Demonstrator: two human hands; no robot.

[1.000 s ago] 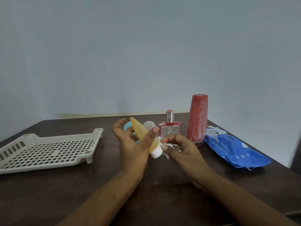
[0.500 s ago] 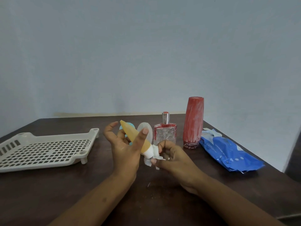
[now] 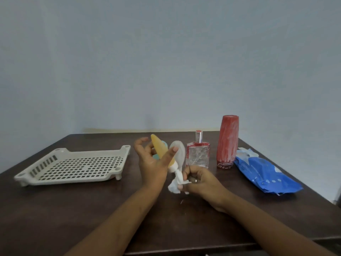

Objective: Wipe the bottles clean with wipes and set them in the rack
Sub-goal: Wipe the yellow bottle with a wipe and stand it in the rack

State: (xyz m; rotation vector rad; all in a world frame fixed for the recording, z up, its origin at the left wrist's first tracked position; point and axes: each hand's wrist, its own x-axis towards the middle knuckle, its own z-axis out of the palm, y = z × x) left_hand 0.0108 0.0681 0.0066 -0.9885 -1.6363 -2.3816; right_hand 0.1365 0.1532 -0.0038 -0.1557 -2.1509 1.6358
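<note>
My left hand (image 3: pixel 154 164) holds a yellow tube bottle (image 3: pixel 160 149) tilted, its white cap (image 3: pixel 173 168) pointing down to the right, thumb across its body. My right hand (image 3: pixel 200 179) pinches a crumpled white wipe (image 3: pixel 175 185) just under the cap. Behind my hands stand a whitish tube (image 3: pixel 180 153), a teal tube (image 3: pixel 157 156) mostly hidden, a clear perfume bottle (image 3: pixel 198 154) with red trim, and a tall red bottle (image 3: pixel 227 142). The white perforated rack (image 3: pixel 73 166) lies at the left with nothing in it.
A blue pack of wipes (image 3: pixel 265 174) lies at the right, near the edge of the dark wooden table (image 3: pixel 92 209). A plain wall rises behind the table.
The right hand has slid the wipe down off the cap end of the yellow bottle. The left hand's fingers have spread a little. The view has shifted slightly.
</note>
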